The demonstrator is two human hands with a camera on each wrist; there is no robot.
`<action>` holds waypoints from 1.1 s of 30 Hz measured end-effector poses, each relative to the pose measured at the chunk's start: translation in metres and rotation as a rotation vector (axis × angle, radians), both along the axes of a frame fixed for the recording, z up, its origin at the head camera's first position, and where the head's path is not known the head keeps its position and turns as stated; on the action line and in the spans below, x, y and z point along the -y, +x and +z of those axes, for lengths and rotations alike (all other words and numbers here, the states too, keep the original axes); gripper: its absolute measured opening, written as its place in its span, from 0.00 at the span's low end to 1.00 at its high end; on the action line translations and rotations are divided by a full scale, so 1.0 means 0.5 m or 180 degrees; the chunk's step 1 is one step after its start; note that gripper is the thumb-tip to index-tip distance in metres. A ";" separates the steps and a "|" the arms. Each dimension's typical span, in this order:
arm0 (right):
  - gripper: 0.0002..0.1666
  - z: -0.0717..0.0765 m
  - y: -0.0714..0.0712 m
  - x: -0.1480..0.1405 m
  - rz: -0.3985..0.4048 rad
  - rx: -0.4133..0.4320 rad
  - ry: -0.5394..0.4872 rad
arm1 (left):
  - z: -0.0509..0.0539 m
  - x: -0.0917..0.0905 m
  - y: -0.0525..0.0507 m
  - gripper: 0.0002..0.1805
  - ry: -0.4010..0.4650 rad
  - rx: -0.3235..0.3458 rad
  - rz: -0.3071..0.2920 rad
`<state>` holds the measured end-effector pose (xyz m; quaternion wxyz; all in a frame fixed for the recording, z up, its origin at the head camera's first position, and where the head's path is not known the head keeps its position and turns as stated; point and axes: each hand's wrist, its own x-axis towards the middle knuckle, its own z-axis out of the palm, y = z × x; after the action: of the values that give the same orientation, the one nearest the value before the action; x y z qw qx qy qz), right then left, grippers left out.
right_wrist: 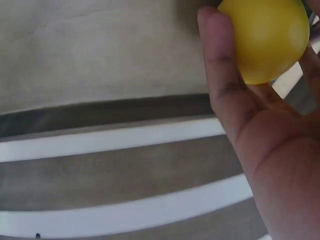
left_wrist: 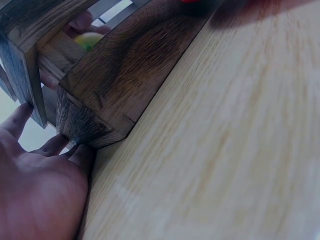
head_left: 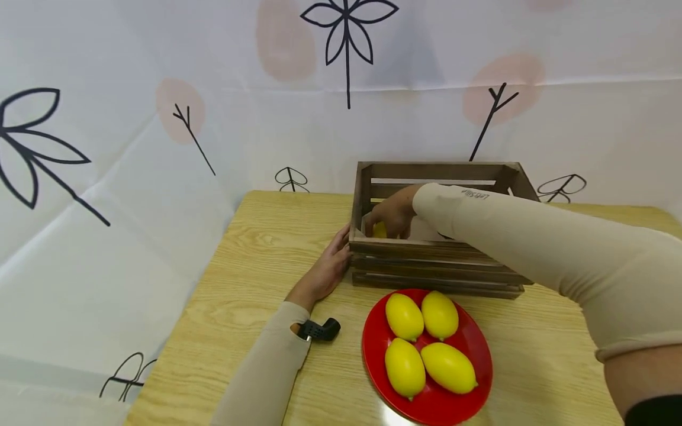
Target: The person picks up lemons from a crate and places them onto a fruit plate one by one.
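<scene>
Inside a brown slatted wooden crate [head_left: 437, 251], at its left end, my right hand [head_left: 393, 213] grips a yellow lemon [right_wrist: 267, 37]. In the right wrist view the thumb and fingers of this hand [right_wrist: 280, 145] curl round the fruit. My left hand [head_left: 331, 266] rests against the outside of the crate's left end, its fingers extended. The left wrist view shows those fingertips touching the crate's corner [left_wrist: 95, 122]. In front of the crate stands a red plate [head_left: 373, 355] with several yellow lemons [head_left: 404, 367] on it.
The crate and plate stand on a light wood-grain table [head_left: 277, 236]. Behind it hangs a white cloth [head_left: 224, 47] with black plant drawings and pale pink spots. A black strap device [head_left: 319, 330] sits on my left wrist.
</scene>
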<state>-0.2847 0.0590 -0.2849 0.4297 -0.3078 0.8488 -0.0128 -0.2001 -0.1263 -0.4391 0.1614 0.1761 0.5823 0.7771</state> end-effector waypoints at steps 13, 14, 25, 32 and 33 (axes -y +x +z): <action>0.21 0.121 0.045 -0.110 0.0147 -0.1078 -0.0825 | 0.004 -0.002 -0.001 0.34 -0.0038 -0.0028 0.0030; 0.20 0.131 0.057 -0.122 0.0157 -0.1217 -0.0955 | 0.005 -0.002 -0.002 0.34 -0.0036 -0.0031 0.0030; 0.40 0.116 0.259 -0.228 0.0345 -0.2892 -0.2239 | 0.008 -0.010 -0.005 0.35 -0.0076 -0.0023 0.0057; 0.34 -0.012 0.366 -0.237 0.0587 -0.3024 -0.2673 | 0.006 -0.010 0.005 0.35 -0.0064 0.0036 0.0121; 0.34 -0.031 0.378 -0.236 0.0544 -0.2954 -0.2658 | 0.005 -0.010 0.006 0.35 -0.0065 0.0033 0.0131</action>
<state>-0.0956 0.1769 -0.3006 -0.1402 -0.4899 0.8427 -0.1739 -0.1972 -0.1212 -0.4367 0.1502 0.1583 0.5929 0.7752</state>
